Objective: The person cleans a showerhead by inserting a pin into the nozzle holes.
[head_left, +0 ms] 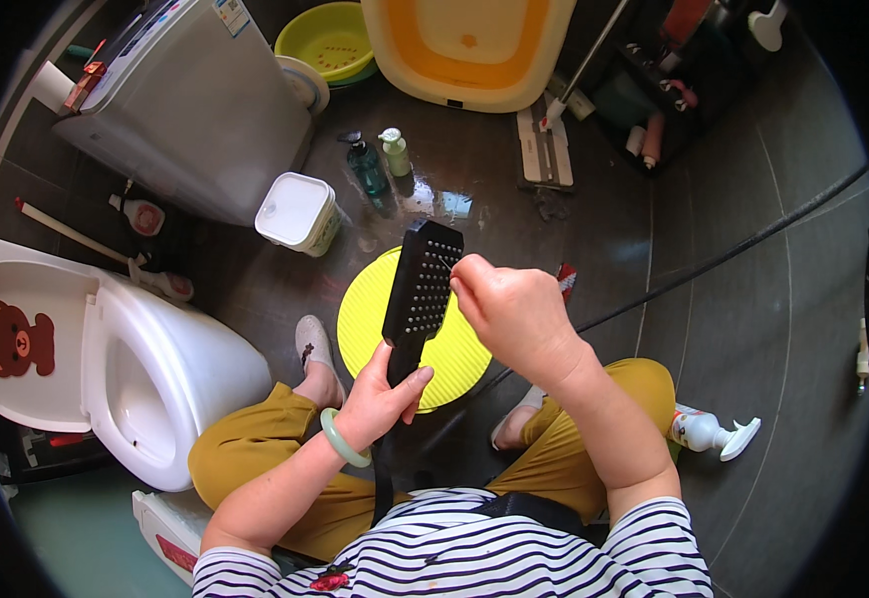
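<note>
My left hand (380, 399) is wrapped round the handle of a black rectangular shower head (423, 284), tilted upright in front of me. Rows of small pale nozzles cover its face, which is turned to the right. Close beside that face, my right hand (514, 309) has thumb and fingertips pinched together. Something very thin seems to stick out of the pinch toward the nozzles, too small to name. Below the shower head lies a round, ribbed yellow lid or mat (365, 309), partly covered by it and my hands.
A black hose (714, 261) crosses from the right wall. Left stand a toilet (180, 369), a white lidded tub (298, 211) and a grey washing machine (195, 130). Ahead are two pump bottles (365, 164), a mop (546, 149) and an orange-white basin (467, 95). A spray bottle (699, 431) lies by my right knee.
</note>
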The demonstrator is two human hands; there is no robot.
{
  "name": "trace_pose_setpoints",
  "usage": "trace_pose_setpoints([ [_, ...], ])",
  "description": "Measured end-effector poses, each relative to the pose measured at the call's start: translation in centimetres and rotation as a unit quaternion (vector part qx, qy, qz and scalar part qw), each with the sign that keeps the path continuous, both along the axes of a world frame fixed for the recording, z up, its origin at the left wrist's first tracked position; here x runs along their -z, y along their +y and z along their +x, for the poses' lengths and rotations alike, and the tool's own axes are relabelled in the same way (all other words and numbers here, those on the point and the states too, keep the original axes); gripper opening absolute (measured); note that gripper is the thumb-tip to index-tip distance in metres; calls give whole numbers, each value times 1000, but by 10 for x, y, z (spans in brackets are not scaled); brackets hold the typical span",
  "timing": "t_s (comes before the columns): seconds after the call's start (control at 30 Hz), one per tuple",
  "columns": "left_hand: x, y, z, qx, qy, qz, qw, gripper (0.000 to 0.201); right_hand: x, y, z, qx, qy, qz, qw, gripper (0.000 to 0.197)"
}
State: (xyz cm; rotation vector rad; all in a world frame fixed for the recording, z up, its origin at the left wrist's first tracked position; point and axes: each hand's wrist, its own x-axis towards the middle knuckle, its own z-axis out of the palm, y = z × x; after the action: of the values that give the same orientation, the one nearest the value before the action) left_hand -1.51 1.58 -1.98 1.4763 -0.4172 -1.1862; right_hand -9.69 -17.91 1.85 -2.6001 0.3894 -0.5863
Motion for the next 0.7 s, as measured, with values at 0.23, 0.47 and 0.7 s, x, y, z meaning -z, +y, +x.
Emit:
trace_pose_setpoints([
  [0.23,-14,-2,3,93,-131,73,984,53,-19,-49,-10,-42,106,143,983,13],
  [0.47,-4,0,5,13,30,20,999,69,7,-13,7,-15,-43,169,985,14],
  [0.7,-3,0,7,91,-71,68,991,64,-10,-51,-4,-37,92,173,980,12],
])
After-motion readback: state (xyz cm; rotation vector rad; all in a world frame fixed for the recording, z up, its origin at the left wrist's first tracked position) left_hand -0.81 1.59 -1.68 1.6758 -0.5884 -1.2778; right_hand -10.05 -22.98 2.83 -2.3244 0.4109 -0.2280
